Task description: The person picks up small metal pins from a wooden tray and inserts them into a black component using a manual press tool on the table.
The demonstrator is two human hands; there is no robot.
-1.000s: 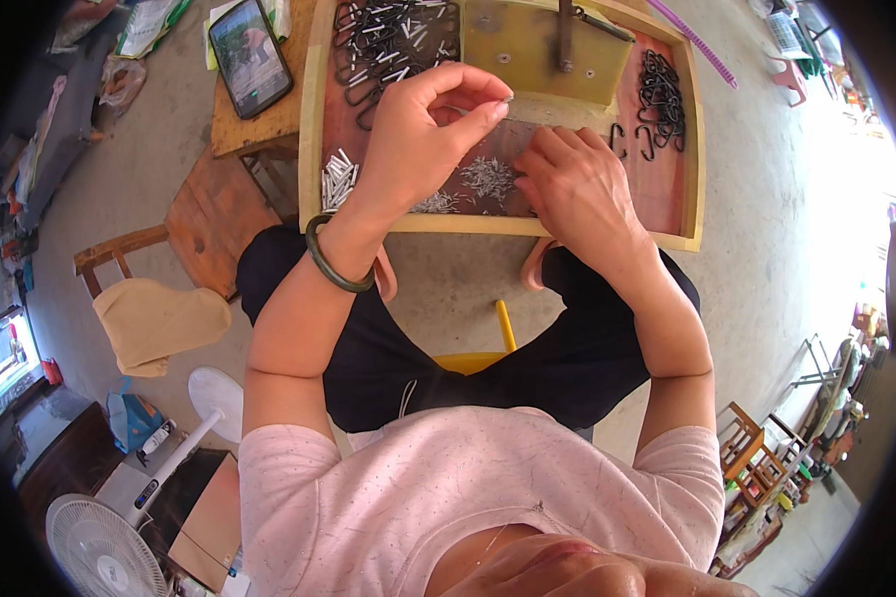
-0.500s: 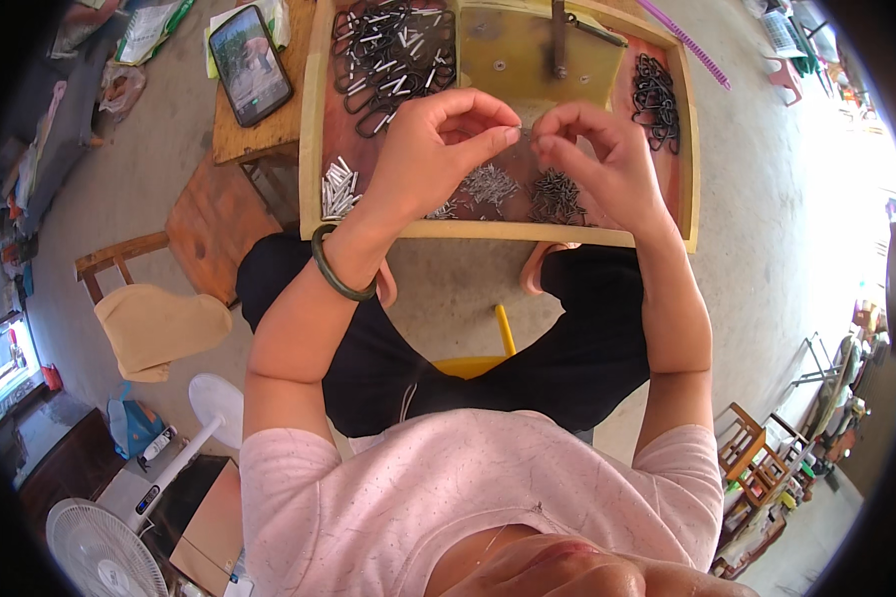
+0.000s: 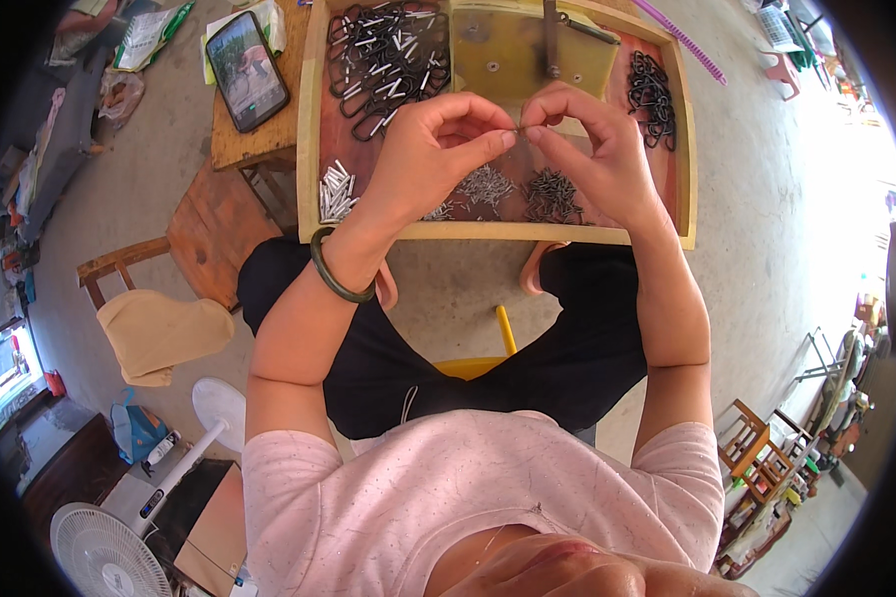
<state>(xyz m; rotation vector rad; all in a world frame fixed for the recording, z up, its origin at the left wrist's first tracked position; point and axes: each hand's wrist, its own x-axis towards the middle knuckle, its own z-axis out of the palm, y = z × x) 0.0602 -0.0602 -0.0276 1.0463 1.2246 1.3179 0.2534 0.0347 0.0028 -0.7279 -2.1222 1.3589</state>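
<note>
My left hand and my right hand meet fingertip to fingertip above a wooden-rimmed tray. Each pinches thumb against forefinger. Something tiny and dark shows where the tips meet, too small to name. Below them in the tray lie a heap of small silvery pieces and a heap of small dark metal pieces. White-silver pins are piled at the near left corner. Black carabiner-shaped hooks with silvery bars fill the far left, and black hooks the right side.
A yellowish plate with an upright metal bar stands at the tray's far middle. Left of the tray, a phone with a lit screen rests on a wooden table. A white fan stands at lower left.
My right hand has moved slightly left, closing the gap so its fingertips now meet the left hand's. The left hand has barely moved.
</note>
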